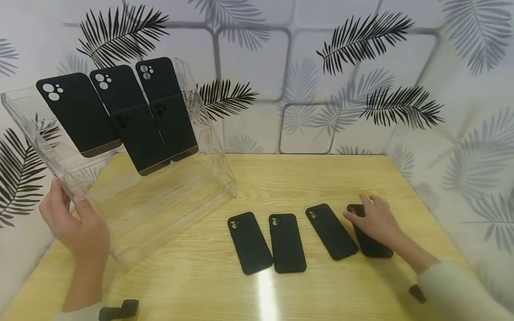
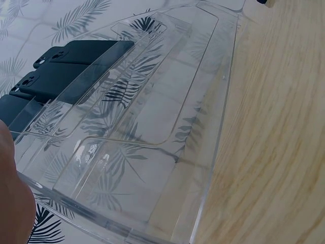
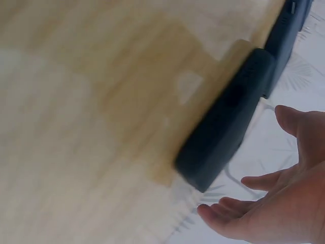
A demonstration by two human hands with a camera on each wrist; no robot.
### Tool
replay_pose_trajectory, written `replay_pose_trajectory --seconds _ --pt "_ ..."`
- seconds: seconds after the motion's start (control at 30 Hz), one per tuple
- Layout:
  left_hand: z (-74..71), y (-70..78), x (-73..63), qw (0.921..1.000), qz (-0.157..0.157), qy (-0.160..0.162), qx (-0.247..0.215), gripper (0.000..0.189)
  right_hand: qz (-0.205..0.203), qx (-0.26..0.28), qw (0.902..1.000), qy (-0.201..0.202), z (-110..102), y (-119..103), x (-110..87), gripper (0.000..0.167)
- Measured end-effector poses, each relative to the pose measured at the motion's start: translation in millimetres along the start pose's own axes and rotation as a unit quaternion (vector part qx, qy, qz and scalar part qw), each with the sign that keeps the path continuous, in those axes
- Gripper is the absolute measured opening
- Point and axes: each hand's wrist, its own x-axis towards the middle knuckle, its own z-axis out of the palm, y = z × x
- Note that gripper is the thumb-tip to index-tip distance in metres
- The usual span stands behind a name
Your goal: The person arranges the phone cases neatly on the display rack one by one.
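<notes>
A clear acrylic tiered rack (image 1: 40, 149) stands tilted at the left, and my left hand (image 1: 78, 223) grips the lower edge of its side panel between thumb and fingers. In its upper tiers lean several black phone cases (image 1: 76, 113) with camera cutouts. My right hand (image 1: 377, 218) is over the rightmost phone case (image 1: 375, 247) on the table, thumb and fingers spread. In the right wrist view, a gap shows between the right hand's fingers and the nearest phone case (image 3: 223, 122).
Three more black phone cases lie in a row on the wood-grain table (image 1: 201, 290): one at left (image 1: 250, 243), one beside it (image 1: 287, 243), one farther right (image 1: 331, 232). Behind stands a leaf-patterned wall (image 1: 257, 67). The rack's lower tiers hold no cases.
</notes>
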Motion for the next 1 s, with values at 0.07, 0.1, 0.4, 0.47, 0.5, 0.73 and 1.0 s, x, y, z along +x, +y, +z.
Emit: replay_pose_trajectory --seconds 0.07,0.1,0.4,0.47,0.5,0.73,1.0 --pt "0.2 0.0 -0.1 1.0000 -0.001 0.000 -0.001 0.045 0.014 -0.008 0.9998 -0.011 2 4 -2.4 0.090" --pt "0.5 0.1 -0.1 1.0000 -0.001 0.002 -0.002 0.045 0.019 -0.016 0.9996 -0.016 4 6 -3.1 0.092" --pt "1.1 2.3 -0.2 1.0000 -0.001 -0.001 -0.003 0.044 0.033 -0.034 0.9984 -0.031 15 18 -10.2 0.095" --pt "0.8 1.9 -0.4 1.0000 -0.002 -0.001 -0.003 0.044 0.031 -0.035 0.9986 -0.025 15 17 -10.4 0.094" --pt "0.6 1.5 -0.5 1.0000 -0.003 0.000 -0.003 0.044 0.028 -0.038 0.9987 -0.022 15 16 -10.5 0.093" --pt "0.2 1.2 -0.2 1.0000 -0.002 -0.001 -0.004 0.045 0.006 -0.028 0.9996 0.006 13 6 -9.6 0.087" --pt "-0.3 -0.8 -0.4 1.0000 -0.003 -0.003 0.002 0.045 -0.015 -0.014 0.9985 0.051 7 -9 -1.4 0.086"
